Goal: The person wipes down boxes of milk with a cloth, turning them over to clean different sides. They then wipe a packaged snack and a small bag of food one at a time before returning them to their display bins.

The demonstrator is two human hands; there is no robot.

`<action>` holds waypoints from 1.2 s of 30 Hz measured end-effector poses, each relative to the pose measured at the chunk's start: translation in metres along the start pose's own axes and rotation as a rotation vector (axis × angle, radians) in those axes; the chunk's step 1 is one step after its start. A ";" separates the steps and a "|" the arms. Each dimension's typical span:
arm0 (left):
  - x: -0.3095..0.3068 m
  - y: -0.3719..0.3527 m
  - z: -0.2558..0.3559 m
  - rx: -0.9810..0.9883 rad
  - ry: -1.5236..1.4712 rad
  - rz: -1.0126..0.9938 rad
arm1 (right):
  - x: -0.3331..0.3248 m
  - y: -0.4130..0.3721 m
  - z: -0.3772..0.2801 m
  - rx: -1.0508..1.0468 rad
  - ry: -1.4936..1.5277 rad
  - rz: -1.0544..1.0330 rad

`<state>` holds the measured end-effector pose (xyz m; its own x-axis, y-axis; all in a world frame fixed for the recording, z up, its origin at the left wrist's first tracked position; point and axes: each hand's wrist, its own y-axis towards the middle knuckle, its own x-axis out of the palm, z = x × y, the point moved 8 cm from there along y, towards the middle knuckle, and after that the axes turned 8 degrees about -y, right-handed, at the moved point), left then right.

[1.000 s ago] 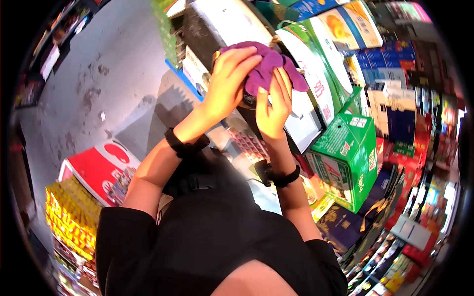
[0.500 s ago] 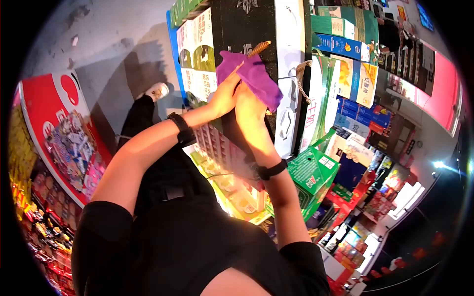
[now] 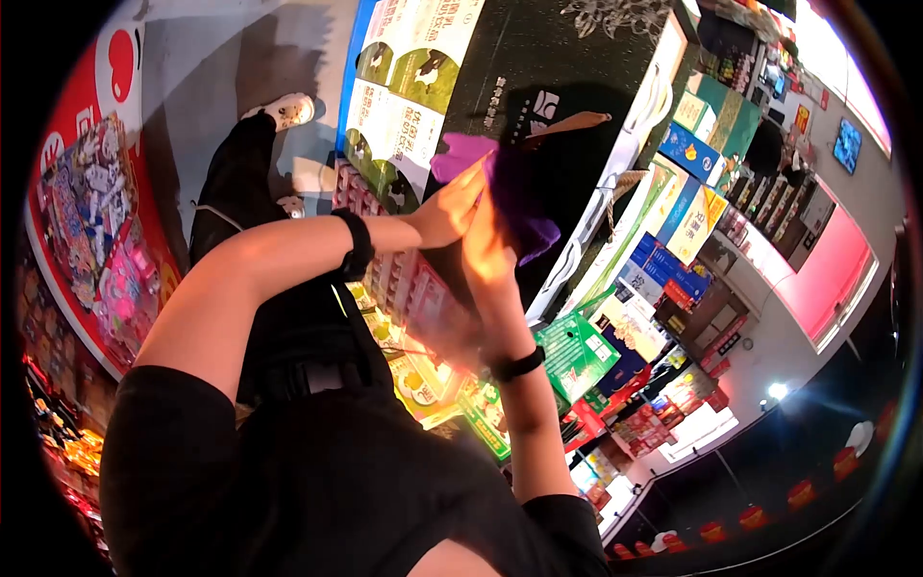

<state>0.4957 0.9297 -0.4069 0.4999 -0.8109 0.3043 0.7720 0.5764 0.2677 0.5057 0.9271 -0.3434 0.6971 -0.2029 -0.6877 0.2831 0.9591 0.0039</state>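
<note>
A purple cloth (image 3: 463, 159) lies bunched over the top of a black gift box (image 3: 500, 58) with pale printing. My left hand (image 3: 450, 210) reaches in from the left, fingers pressed together on the near part of the cloth. Right beside it my right hand (image 3: 488, 248) grips the cloth, its fingers partly hidden by the folds and shadow. The two hands meet at the cloth's near edge. Just past the cloth, a brown twisted cord (image 3: 577, 123) stands out from the box top.
Milk-drink cartons (image 3: 423, 77) line the box's left side. To the right stand a green carton (image 3: 579, 358) and stacked gift boxes (image 3: 697, 226). A red-edged bin of small packets (image 3: 96, 192) is at the left. My shoe (image 3: 291, 111) rests on the grey floor.
The view has moved closer to the black box and tilted, so more of its top shows. Both hands stay on the purple cloth, whose right part now hangs lower in shadow.
</note>
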 end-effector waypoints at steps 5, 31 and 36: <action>-0.012 0.045 -0.094 -0.285 -0.420 0.125 | 0.078 0.066 0.004 0.166 0.144 -0.239; 0.063 -0.125 -0.035 -0.436 -0.571 -0.224 | 0.050 -0.144 -0.054 0.238 0.742 -0.705; 0.051 -0.068 0.033 0.054 -0.095 -0.152 | 0.000 -0.168 -0.001 0.471 1.153 -0.183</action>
<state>0.4557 0.8519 -0.3797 0.3378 -0.8773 0.3410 0.8123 0.4547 0.3652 0.4575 0.7659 -0.3451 -0.2890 0.1926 -0.9378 0.6871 0.7238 -0.0631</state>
